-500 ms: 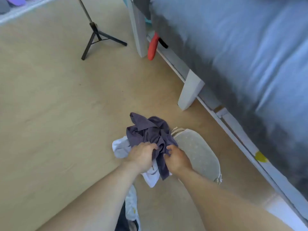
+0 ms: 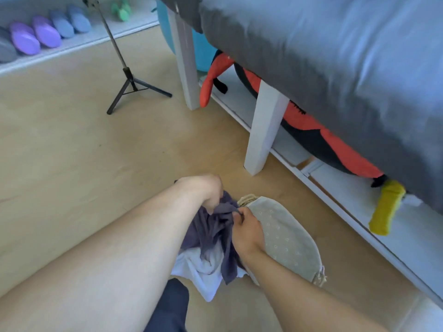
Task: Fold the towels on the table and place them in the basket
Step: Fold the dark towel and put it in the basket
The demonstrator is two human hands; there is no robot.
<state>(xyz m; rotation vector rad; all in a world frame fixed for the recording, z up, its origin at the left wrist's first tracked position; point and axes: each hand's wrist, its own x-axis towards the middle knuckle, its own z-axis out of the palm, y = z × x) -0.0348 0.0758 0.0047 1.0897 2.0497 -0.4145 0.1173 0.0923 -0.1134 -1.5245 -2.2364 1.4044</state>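
Note:
A crumpled dark purple towel (image 2: pixel 215 233) and a white towel (image 2: pixel 199 271) hang bunched together above the wooden floor. My left hand (image 2: pixel 206 190) grips the top of the purple towel from the left. My right hand (image 2: pixel 247 231) pinches the same towel from the right. Just right of the bundle stands the grey fabric basket (image 2: pixel 287 238) with small holes and rope handles; its inside is hidden from here.
A table draped in grey cloth (image 2: pixel 335 56) fills the right side, with white legs (image 2: pixel 263 128) and a low shelf holding red-black and yellow items. A black tripod (image 2: pixel 129 85) stands on the floor behind. Coloured dumbbells (image 2: pixel 43 34) line the far wall.
The view has tilted up, showing more of the room. My left arm has swung across the bundle and now grips the purple towel higher; both hands still hold the towels beside the basket.

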